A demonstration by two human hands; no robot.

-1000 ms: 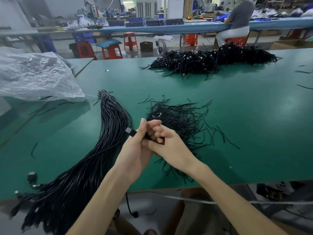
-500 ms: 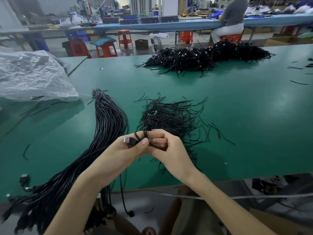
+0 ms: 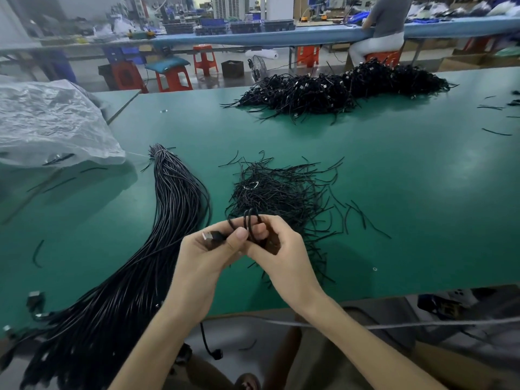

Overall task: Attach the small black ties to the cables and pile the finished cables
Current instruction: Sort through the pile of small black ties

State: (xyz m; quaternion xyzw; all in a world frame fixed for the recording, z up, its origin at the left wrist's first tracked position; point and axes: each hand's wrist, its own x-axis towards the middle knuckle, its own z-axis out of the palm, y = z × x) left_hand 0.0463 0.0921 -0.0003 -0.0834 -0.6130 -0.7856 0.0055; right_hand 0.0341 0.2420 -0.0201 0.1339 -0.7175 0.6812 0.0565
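Head view: thin black cable [image 3: 251, 220], wound into small loops, sits between both hands above the near edge of the green worktop [image 3: 394, 192]. Judged light, limp and springy; hold across the loops. Grip of the left hand [image 3: 201, 260] pinches the loops beside the silver-tipped plug [image 3: 209, 237]; grip of the right hand [image 3: 284, 256] is curled round the coil

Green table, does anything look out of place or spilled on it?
Yes: thin black ties lie scattered past the tangled black tie heap, and a black cable end dangles below the green table's front edge.
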